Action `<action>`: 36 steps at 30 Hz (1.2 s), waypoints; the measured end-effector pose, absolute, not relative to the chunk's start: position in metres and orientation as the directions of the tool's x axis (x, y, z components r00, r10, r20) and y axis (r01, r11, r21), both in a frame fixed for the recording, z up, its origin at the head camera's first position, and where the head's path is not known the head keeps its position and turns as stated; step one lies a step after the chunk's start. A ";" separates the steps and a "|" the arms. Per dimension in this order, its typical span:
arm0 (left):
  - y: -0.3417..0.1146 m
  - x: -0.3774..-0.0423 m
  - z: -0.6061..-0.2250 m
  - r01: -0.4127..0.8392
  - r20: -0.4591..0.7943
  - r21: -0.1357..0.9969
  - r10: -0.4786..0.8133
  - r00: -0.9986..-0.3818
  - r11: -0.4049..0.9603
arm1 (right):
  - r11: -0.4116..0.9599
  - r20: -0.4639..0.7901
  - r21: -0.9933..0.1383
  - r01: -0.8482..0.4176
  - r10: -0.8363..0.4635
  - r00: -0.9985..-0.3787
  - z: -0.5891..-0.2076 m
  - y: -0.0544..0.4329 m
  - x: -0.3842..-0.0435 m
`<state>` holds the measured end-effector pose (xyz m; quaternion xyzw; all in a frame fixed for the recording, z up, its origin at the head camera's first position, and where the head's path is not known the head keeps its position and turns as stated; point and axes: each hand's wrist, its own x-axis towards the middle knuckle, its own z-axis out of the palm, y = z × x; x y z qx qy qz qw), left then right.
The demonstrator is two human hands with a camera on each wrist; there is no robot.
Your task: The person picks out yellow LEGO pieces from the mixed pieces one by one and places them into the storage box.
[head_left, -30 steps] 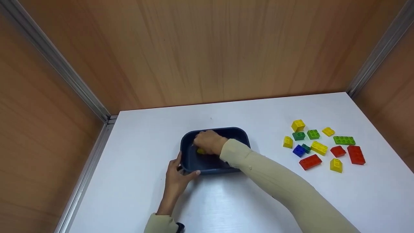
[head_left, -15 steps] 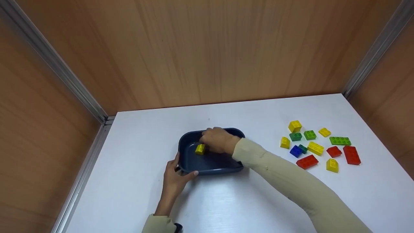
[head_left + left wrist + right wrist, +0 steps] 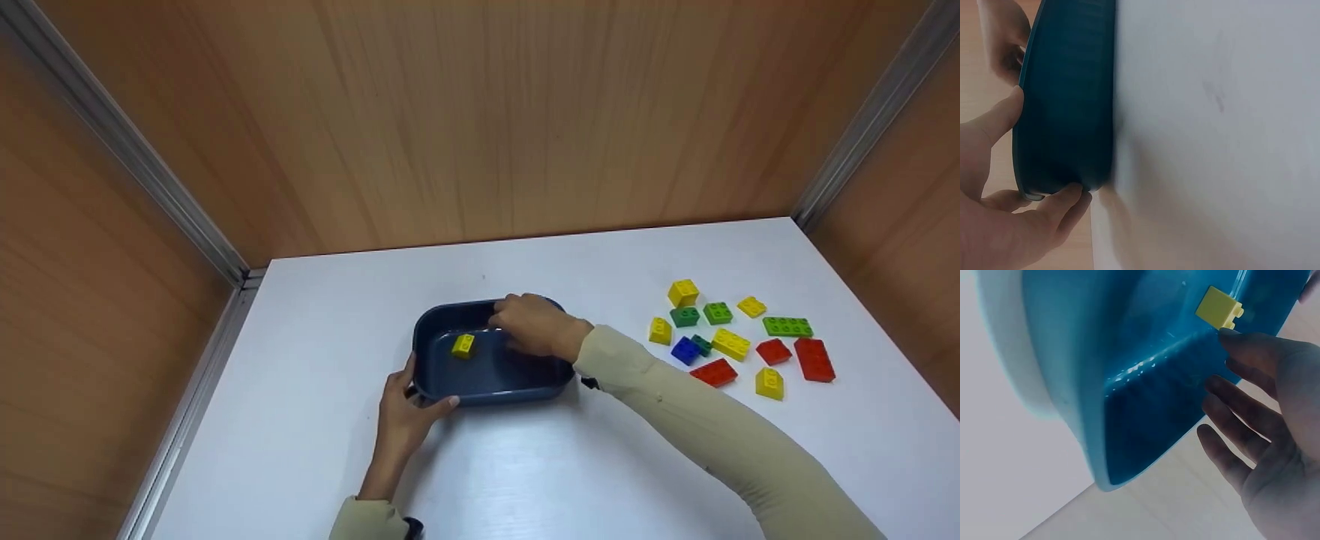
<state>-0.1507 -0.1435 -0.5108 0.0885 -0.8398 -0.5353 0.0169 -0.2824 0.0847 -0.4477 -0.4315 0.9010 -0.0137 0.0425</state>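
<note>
A dark blue plastic basin (image 3: 495, 379) stands on the white table, and a small yellow toy brick (image 3: 463, 346) lies on its floor toward the left. At the basin's left front corner my left hand (image 3: 405, 415) grips it, thumb against the rim and fingers round the end wall, as the left wrist view shows at the basin wall (image 3: 1067, 101). My right hand (image 3: 536, 326) is over the right half of the basin, holding nothing. In the right wrist view its fingers are loosely spread, and the thumb tip overlaps the edge of the yellow brick (image 3: 1219, 308).
Right of the basin several toy bricks lie loose on the table: a tall yellow brick (image 3: 683, 292), a blue brick (image 3: 685, 351), a long light green brick (image 3: 787, 326) and a red brick (image 3: 814, 360) among them. A wooden panel (image 3: 480, 127) rises behind the table.
My right hand has let go of the yellow brick and moved right across the basin, leaving the brick inside. My left hand has stayed at the basin's corner.
</note>
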 end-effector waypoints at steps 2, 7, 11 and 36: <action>-0.144 -0.150 -0.511 -0.132 -0.068 0.903 -0.168 -0.984 0.408 | 0.622 -0.045 -0.053 -0.781 -0.783 -0.620 -0.449 0.088 -0.281; -0.144 -0.150 -0.511 -0.139 -0.076 0.901 -0.167 -0.983 0.410 | 0.619 -0.019 -0.046 -0.784 -0.785 -0.619 -0.447 0.097 -0.276; -0.144 -0.150 -0.511 -0.140 -0.074 0.900 -0.171 -0.982 0.413 | 0.635 -0.008 -0.047 -0.771 -0.772 -0.635 -0.445 0.106 -0.272; -0.143 -0.150 -0.512 -0.123 -0.059 0.911 -0.170 -0.984 0.393 | 0.731 0.120 -0.137 -0.668 -0.657 -0.744 -0.449 0.184 -0.255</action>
